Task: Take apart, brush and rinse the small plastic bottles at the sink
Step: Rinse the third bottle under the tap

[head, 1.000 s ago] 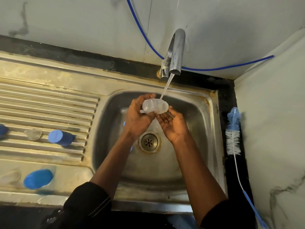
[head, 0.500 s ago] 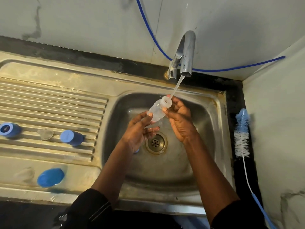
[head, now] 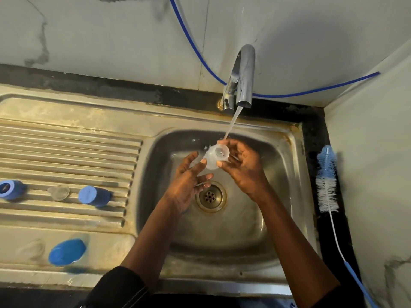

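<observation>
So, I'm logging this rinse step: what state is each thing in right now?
Clear bottle: uncapped, mouth up, held over the sink.
Tap: running, stream into the bottle's mouth.
Right hand: grips the bottle near its neck.
Left hand: fingers extended, touching the bottle's lower side.
Bottle brush: lying idle right of the sink.
Blue cap: off, lying on its side on the draining board.
Drain: unplugged.

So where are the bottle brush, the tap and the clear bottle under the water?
bottle brush (head: 327, 190), head view, on its white bristles.
tap (head: 245, 74), head view, on the spout.
clear bottle (head: 211, 163), head view, on its body.
</observation>
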